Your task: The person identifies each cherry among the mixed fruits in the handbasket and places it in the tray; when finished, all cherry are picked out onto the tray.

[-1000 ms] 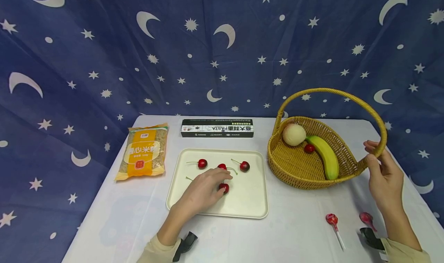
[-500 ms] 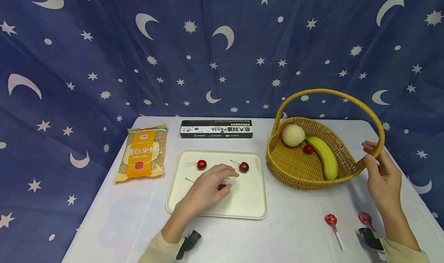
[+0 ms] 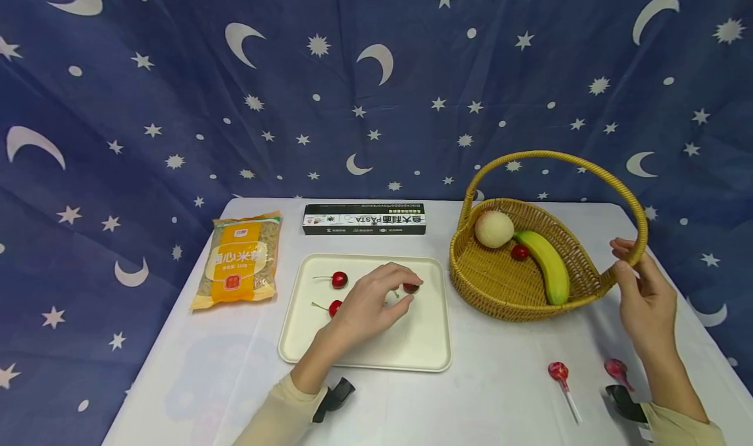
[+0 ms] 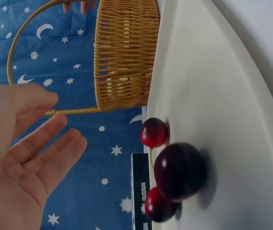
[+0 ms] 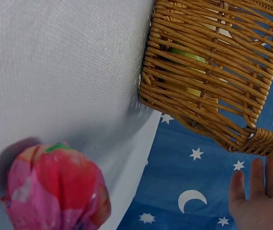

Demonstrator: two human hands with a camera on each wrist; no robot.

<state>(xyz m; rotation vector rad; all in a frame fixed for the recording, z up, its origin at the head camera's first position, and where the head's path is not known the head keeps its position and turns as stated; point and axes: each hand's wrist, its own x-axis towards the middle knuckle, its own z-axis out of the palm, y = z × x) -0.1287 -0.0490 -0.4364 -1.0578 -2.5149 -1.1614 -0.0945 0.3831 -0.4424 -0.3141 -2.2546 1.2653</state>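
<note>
My left hand [image 3: 370, 302] hovers over a cream tray [image 3: 376, 361], fingers loosely bent and nothing in its grasp. One dark red cherry [image 3: 410, 288] lies just under its fingertips; two more, an upper cherry [image 3: 339, 280] and a lower cherry [image 3: 334, 308], lie to its left. The left wrist view has a near dark cherry [image 4: 180, 171] with two behind it, apart from the hand. On the right, my right hand [image 3: 650, 302] holds the lower end of the handle of a wicker basket [image 3: 500, 289]. Inside are a banana [image 3: 547, 266], a cherry [image 3: 520, 252] and a pale round ball [image 3: 494, 229].
Two lollipops lie in front of the basket: a red lollipop [image 3: 559, 371] with a white stick and a pinkish lollipop [image 3: 616, 369] by the right wrist. A yellow grain bag [image 3: 238, 263] lies at the left. Behind the tray is a pasta box [image 3: 365, 219].
My left hand has moved right across the tray, from the middle cherries to the rightmost one, uncovering the lower left cherry. The right hand stays at the basket handle.
</note>
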